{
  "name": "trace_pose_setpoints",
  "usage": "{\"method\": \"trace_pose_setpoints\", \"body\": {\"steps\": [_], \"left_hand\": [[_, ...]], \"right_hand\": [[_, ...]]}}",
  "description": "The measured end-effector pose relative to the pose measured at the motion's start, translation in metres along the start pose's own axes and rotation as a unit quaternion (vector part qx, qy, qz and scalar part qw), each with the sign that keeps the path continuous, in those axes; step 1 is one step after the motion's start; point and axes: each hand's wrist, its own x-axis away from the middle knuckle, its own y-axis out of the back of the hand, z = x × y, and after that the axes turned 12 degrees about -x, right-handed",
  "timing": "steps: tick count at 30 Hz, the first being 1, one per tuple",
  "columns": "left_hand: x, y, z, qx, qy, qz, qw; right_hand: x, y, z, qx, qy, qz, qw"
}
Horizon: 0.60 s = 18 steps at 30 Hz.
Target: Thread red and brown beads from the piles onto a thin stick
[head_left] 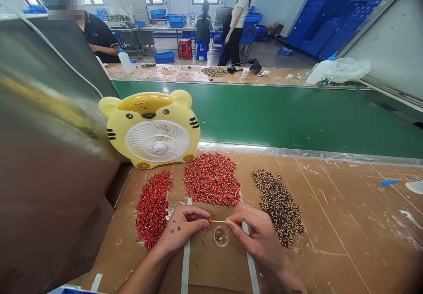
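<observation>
My left hand (186, 227) pinches a small red piece (208, 219) between thumb and forefinger. A thin wooden stick (218, 221) is held by my right hand (254, 229), its far end touching or close to the red piece. Just below the stick stands a small clear round cup (221, 237) on the brown board. Beyond my hands lies a pile of small red and gold pieces (213, 179). Left of my left hand is another pile of red pieces (152, 208). A pile of small black and gold pieces (279, 206) lies to the right of my right hand.
A yellow animal-faced fan (152, 129) stands behind the piles. Beyond the cardboard-covered table (333, 241) runs a green belt (280, 115). A metal housing (49, 153) walls off the left. White bottles (125, 61) sit on the far ledge. Several people are in the background.
</observation>
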Motion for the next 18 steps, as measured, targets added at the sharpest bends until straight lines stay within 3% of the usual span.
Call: {"method": "trace_pose_setpoints", "body": {"steps": [18], "left_hand": [[-0.0004, -0.0007, 0.0040, -0.001, 0.009, 0.003, 1.000]], "right_hand": [[0.0029, 0.0027, -0.0023, 0.004, -0.005, 0.006, 1.000]]}}
